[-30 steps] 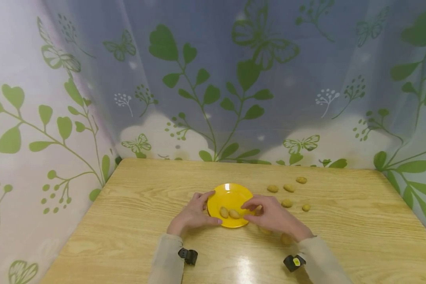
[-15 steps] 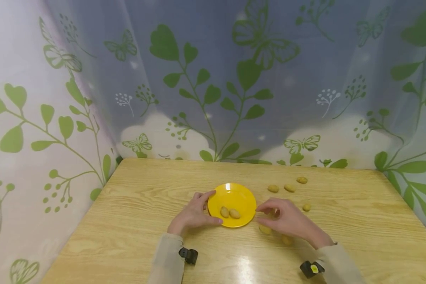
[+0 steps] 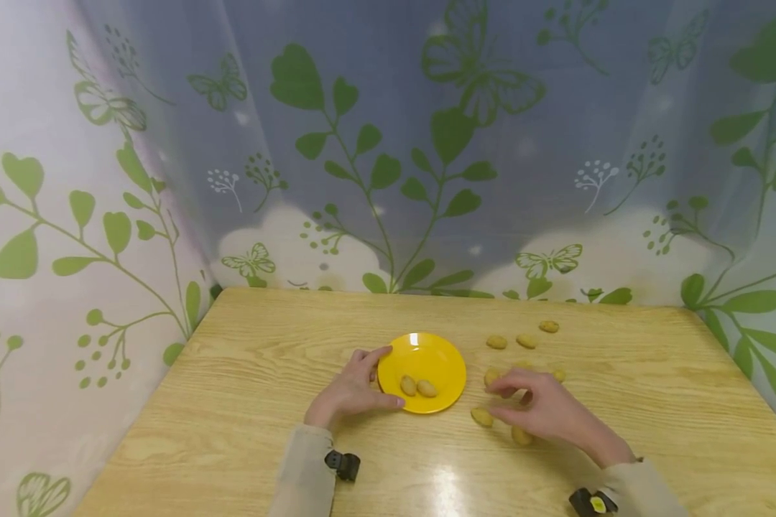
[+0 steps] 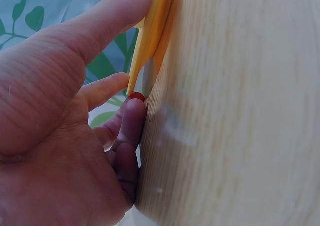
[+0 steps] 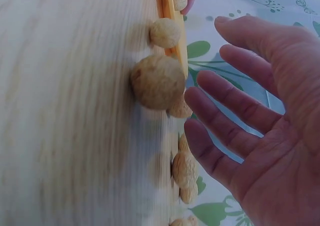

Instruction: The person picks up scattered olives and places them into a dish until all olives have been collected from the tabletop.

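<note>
A yellow plate [image 3: 449, 355] sits on the table with two unshelled peanuts [image 3: 427, 388] near its front. My left hand [image 3: 349, 391] holds the plate's left rim between thumb and fingers; in the left wrist view the thumb [image 4: 107, 23] lies along the edge. My right hand [image 3: 546, 409] hovers to the right of the plate, fingers loosely bent with nothing between them. Below its fingertips lie a peanut [image 3: 481, 416] at the thumb side and another peanut [image 3: 492, 377] by the forefinger. In the right wrist view a peanut [image 5: 158, 82] stands large before the fingers.
Beyond the right hand are several more peanuts [image 3: 526, 341] on the wooden table [image 3: 265, 330], towards its back right. One peanut [image 3: 521, 435] lies partly under the right hand. A leaf-patterned curtain [image 3: 388, 172] hangs behind the table and along both sides.
My right hand has moved from over the plate's right edge out to the right, above the loose peanuts. My left hand, the plate and its two peanuts have stayed put.
</note>
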